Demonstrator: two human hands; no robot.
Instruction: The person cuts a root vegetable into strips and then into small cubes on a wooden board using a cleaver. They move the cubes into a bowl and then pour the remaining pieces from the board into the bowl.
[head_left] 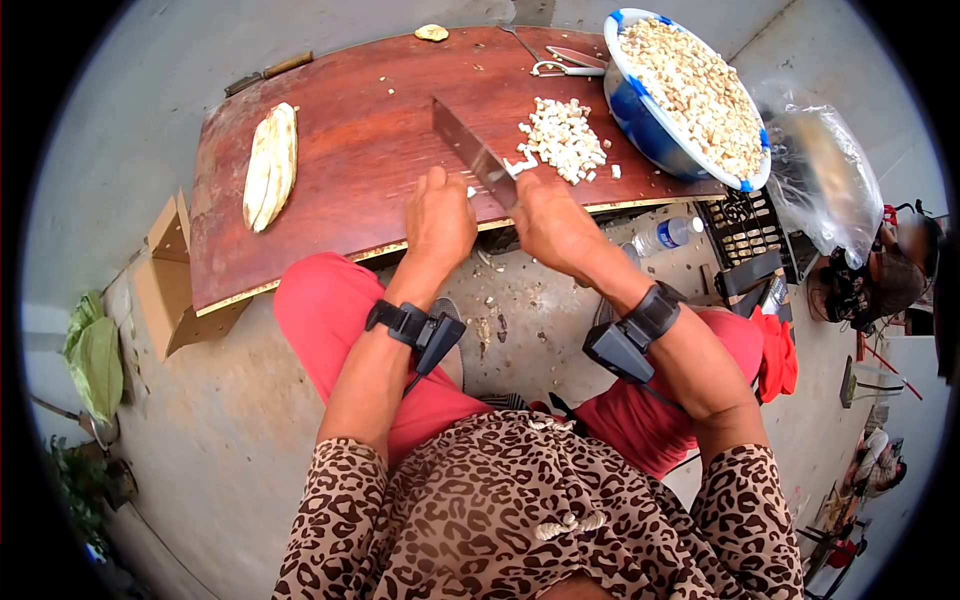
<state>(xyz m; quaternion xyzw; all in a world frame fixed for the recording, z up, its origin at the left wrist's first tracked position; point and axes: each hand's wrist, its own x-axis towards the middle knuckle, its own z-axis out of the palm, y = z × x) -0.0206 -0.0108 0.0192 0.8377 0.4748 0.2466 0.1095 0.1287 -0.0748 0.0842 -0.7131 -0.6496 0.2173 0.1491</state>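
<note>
Underneath, red board [340, 150] over concrete floor [220, 440]; right hand [550, 225] tight on cleaver [470, 152], left hand [438, 220] curled, contents unseen.

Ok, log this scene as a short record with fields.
board: red-brown wood, before the knees
right hand: grips cleaver, blade at the board
left hand: curled beside the blade, grip hidden
pile: white dice, right of blade
bowl: blue, full of dice, board's right end
long piece: pale, whole, board's left end
scissors: behind pile
</note>
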